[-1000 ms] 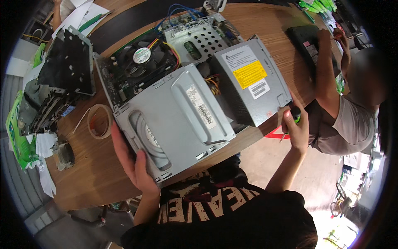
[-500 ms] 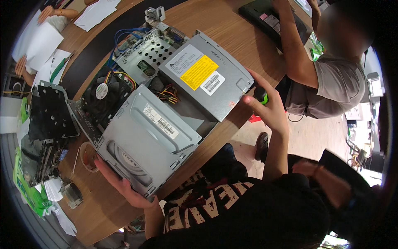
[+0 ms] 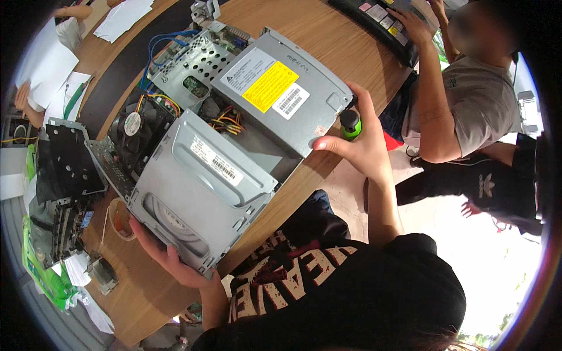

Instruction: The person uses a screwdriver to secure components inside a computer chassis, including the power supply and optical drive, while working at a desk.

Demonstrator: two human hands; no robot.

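Observation:
An opened desktop computer case (image 3: 281,167) lies tilted on the wooden table in front of me. Its silver power supply (image 3: 319,96) carries a yellow label, and a grey metal drive cover (image 3: 175,187) spans the near left part. My left hand (image 3: 170,260) grips the cover's near left corner, thumb on the edge and fingers underneath. My right hand (image 3: 366,140) is closed round the case's right end, its thumb against the power supply's corner. A green and black screwdriver handle (image 3: 351,124) sticks out between that thumb and index finger; its shaft is hidden.
Behind the cover are a black fan (image 3: 133,124) and blue cables (image 3: 153,50). On the left stand a black metal frame (image 3: 67,155) and a clear cup (image 3: 120,219). At right, a co-worker's hand (image 3: 413,26) rests on a black laptop-like device (image 3: 374,23). Papers (image 3: 123,20) lie far left.
My hands keep the same hold on the case. The view has shifted a little, so the case appears slightly farther up and left. The co-worker's device has tilted, showing more labels.

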